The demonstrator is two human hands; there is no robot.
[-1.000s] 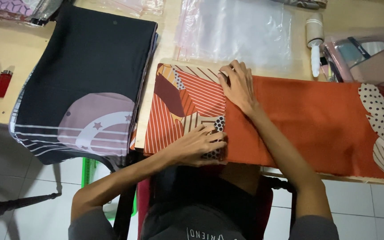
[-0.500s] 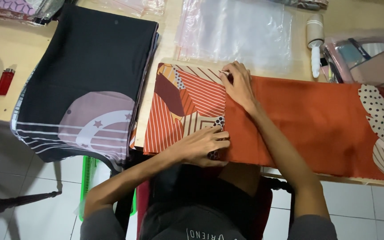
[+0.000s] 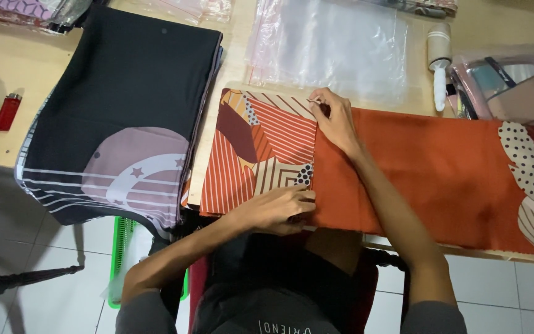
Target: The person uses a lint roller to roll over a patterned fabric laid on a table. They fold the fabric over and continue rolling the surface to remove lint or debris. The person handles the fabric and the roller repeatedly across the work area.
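An orange patterned cloth (image 3: 440, 167) lies across the wooden table (image 3: 13, 68), its left part striped and dotted. My right hand (image 3: 335, 120) pinches the cloth's fold at its far edge. At the near edge of the same fold, my left hand (image 3: 279, 209) grips the cloth, fingers curled over it. Both hands sit along the line where the plain orange layer meets the patterned part.
A black cloth (image 3: 125, 105) with a pale circle design lies folded at left, hanging over the table edge. A clear plastic bag (image 3: 329, 43) lies behind the orange cloth. A lint roller (image 3: 439, 62) and bagged items (image 3: 508, 86) sit at right. A red lighter (image 3: 7, 111) rests far left.
My left hand slid toward the near edge of the fold and closed on it. My right hand moved slightly farther along the fold and pinched its far edge.
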